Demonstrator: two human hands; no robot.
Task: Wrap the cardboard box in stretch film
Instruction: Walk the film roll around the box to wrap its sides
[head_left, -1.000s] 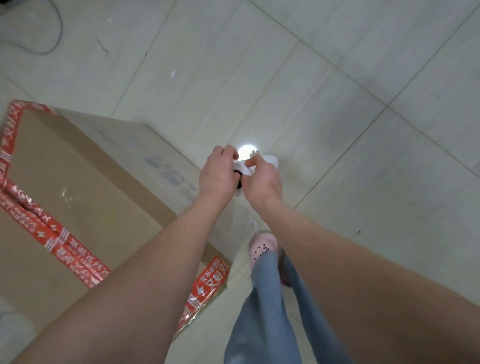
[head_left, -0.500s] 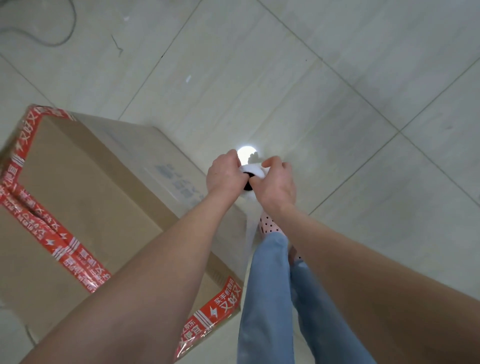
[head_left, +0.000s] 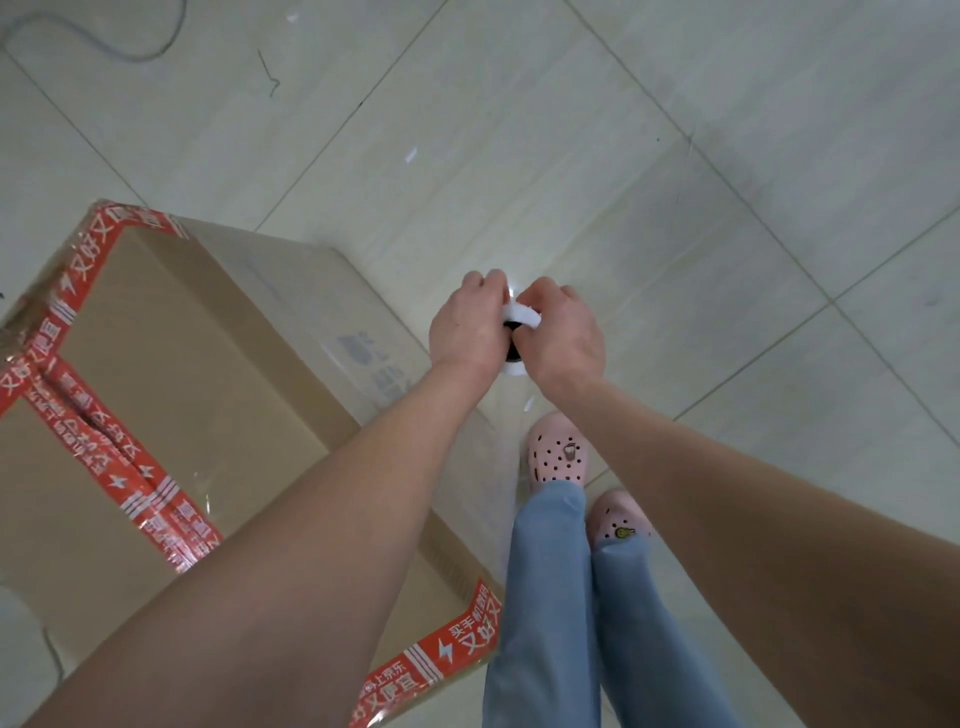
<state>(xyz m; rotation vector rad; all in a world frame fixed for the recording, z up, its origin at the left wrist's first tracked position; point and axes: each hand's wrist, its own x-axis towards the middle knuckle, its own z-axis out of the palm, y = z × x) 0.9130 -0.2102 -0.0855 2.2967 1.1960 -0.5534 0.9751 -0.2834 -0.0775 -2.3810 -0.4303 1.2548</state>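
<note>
- I see the cardboard box (head_left: 171, 395) on the tiled floor (head_left: 675, 156), left of my legs.
- Both forearms reach forward, wrists close together.
- Left hand (head_left: 465, 325) and right hand (head_left: 563, 332) clasp the stretch film roll (head_left: 519, 317) from either side, beside the box's right edge.

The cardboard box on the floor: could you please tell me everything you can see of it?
The cardboard box is large, plain brown and rectangular, standing on the tiled floor left of the person's legs. Red tape with white print seals its top seam and runs along its edges and corners. Faint blue print marks the side facing the hands. A glossy sheen suggests clear film already covers that side. The left forearm crosses above it; whether it touches is unclear.
</note>
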